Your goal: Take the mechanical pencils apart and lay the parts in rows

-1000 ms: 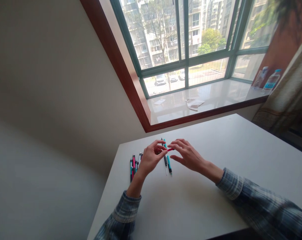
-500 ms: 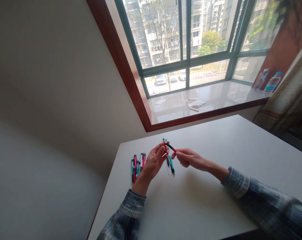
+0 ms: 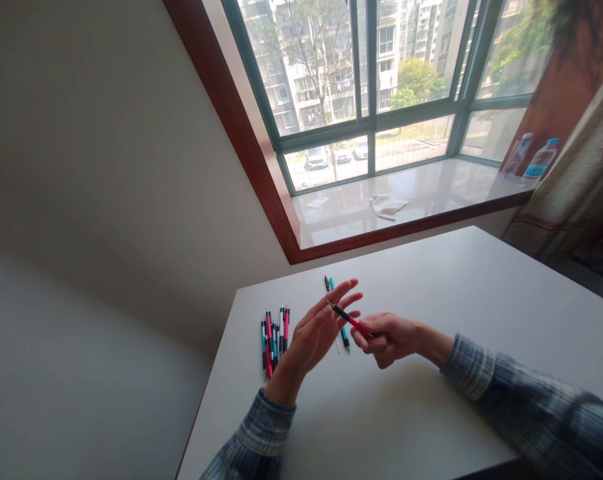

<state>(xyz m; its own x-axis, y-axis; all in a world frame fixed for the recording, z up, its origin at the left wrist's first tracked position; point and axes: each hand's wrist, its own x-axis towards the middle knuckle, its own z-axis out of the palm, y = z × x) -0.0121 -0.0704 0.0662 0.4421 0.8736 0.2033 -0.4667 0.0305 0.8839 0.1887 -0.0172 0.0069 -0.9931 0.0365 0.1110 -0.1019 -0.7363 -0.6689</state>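
Note:
Between thumb and fingers, my right hand point(image 3: 388, 337) grips the rear of a red pen point(image 3: 354, 323) with a black grip section. Its tip points up and left, toward the palm side of my left hand point(image 3: 321, 327). That hand has its fingers stretched out and spread beside the pen's tip; whether the tip touches it I cannot tell. Partly hidden behind my left hand lie a teal pen point(image 3: 345, 339) and a dark pen point(image 3: 326, 283). Left of the hand, a group of several red, teal and white pens point(image 3: 274, 340) lies on the table.
The white table point(image 3: 421, 280) meets the wall under a window with a wide sill point(image 3: 341, 223). A crumpled pale cloth or paper point(image 3: 387, 206) lies on the sill. Two plastic bottles point(image 3: 540, 162) stand at its right end, near a curtain point(image 3: 556, 200).
My left hand's fingers have gone from pinched near the pen's tip to spread out. My right hand has turned and shifted slightly right and down with the red pen.

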